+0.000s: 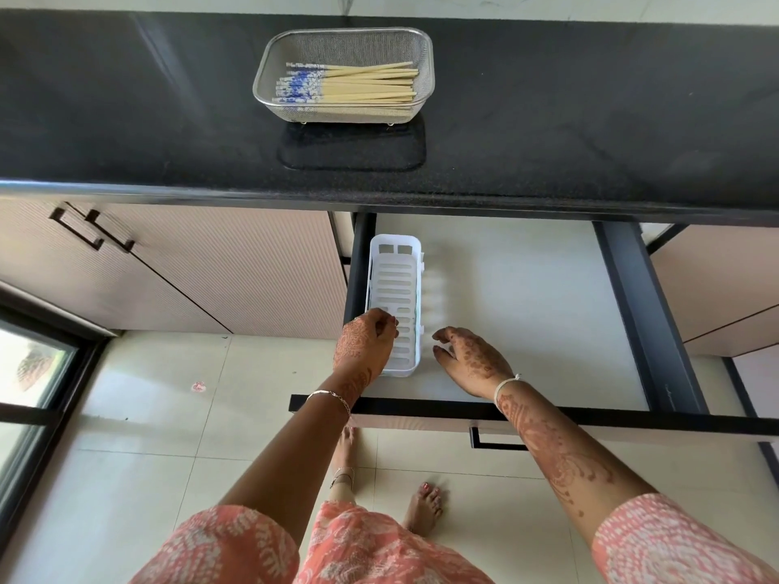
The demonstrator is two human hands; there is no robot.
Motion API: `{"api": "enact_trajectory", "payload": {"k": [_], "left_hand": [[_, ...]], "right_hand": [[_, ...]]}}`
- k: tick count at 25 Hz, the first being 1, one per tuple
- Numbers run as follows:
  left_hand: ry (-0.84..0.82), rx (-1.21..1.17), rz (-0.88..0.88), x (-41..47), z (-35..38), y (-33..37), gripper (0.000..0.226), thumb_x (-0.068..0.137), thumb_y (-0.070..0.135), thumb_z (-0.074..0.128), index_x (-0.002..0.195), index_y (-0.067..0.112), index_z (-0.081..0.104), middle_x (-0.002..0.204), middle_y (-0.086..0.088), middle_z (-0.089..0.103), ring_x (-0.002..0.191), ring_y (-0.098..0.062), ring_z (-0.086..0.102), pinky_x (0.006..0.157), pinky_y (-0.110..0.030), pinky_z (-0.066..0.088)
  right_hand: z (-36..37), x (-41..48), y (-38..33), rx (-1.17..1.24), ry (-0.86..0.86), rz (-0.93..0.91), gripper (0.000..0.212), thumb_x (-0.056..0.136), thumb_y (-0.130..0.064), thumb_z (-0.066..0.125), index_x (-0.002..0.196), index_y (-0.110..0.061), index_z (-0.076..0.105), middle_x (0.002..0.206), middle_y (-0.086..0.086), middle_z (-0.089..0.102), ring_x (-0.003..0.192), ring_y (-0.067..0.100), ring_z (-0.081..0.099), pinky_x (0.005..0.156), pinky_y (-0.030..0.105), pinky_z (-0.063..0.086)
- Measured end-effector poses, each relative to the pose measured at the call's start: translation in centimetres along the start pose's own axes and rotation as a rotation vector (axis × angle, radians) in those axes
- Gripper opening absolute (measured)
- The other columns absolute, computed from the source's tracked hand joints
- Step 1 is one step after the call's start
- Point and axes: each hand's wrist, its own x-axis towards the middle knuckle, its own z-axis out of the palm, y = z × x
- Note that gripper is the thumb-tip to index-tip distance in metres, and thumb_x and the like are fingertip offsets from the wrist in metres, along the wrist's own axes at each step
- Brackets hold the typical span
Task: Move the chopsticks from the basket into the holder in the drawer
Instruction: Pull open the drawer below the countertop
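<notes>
Chopsticks [350, 84]: they are all lying in a heap in the basket [345, 46] up on the counter [548, 120], well apart from my hands. None are sitting in the holder yet.
Holder [396, 280]: it is lying flat in the drawer [527, 309], close to the drawer's left side, with nothing in it.
Left hand [364, 343]: I am curling my fingers [385, 326] at the holder's left edge. I cannot tell if they are really gripping it.
Right hand [472, 360]: I am keeping it just beside the holder's right side, fingers loose and a bit spread, holding nothing.
Job: I am thinking it is only starting, and I am getting the holder ready.
Worry one: the holder is looking light. If I am bumping it, it may be sliding crooked.
Worry two: the chopsticks are looking thin and smooth. If I am grabbing too many, some may be slipping out and falling on the floor by my bare feet.
Worry three: the counter is sticking out over the back of the drawer. If I am lifting my hands fast, I may be knocking them on it.
Worry four: the holder's bottom is full of slots. A tip may be poking in and getting stuck.
</notes>
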Motion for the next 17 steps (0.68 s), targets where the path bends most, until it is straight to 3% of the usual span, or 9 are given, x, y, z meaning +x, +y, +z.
{"api": "enact_trajectory", "payload": {"k": [8, 14, 17], "left_hand": [[-0.008, -0.013, -0.025, 0.1, -1.3, -0.9, 0.024, 0.097, 0.032, 0.048, 0.113, 0.022, 0.064, 0.109, 0.002, 0.07, 0.091, -0.017, 0.063, 0.074, -0.027, 0.05], [0.086, -0.123, 0.038, 1.6, -5.0, 1.6, 0.028, 0.099, 0.023, 0.048, 0.122, 0.015, 0.061, 0.117, 0.001, 0.064, 0.098, -0.011, 0.057, 0.08, -0.022, 0.043], [0.118, -0.222, 0.094, 3.3, -7.2, 2.8, 0.029, 0.098, 0.019, 0.05, 0.125, 0.013, 0.057, 0.124, -0.003, 0.06, 0.111, -0.016, 0.059, 0.086, -0.023, 0.046]], "right_hand": [[-0.6, -0.6, -1.1, 0.054, 0.079, -0.009, 0.042, 0.098, -0.034, 0.047, 0.138, -0.023, 0.044, 0.144, -0.001, 0.043, 0.129, 0.023, 0.044, 0.105, 0.037, 0.04], [-3.1, 1.4, -4.5, 0.16, 0.242, -0.065, 0.044, 0.096, -0.03, 0.051, 0.138, -0.02, 0.043, 0.146, -0.003, 0.04, 0.133, 0.021, 0.039, 0.107, 0.034, 0.036], [-5.0, 3.2, -7.2, 0.218, 0.346, -0.081, 0.047, 0.096, -0.029, 0.053, 0.14, -0.018, 0.041, 0.146, 0.0, 0.041, 0.134, 0.021, 0.04, 0.106, 0.026, 0.03]]}}
